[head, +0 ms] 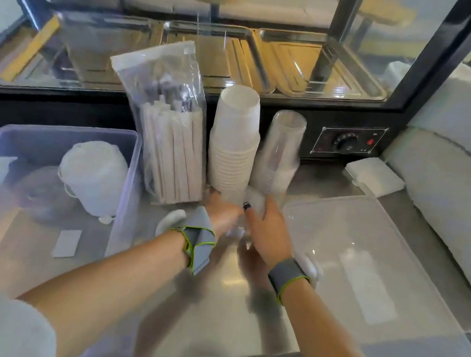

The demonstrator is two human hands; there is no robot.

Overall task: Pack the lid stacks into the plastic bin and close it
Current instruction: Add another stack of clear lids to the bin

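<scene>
In the head view, a clear lid stack, blurred and barely distinguishable, is clasped between the left hand and right hand on the worktop. A bagged white lid stack is seen inside the plastic bin at left. The bin lid is laid flat at right.

- Steel table, shiny.
- Plastic bin at its left, open.
- Clear bin lid flat at the right.
- Bag of wrapped straws, white cup stack and clear cup stack upright behind.
- Folded napkins far right.
</scene>
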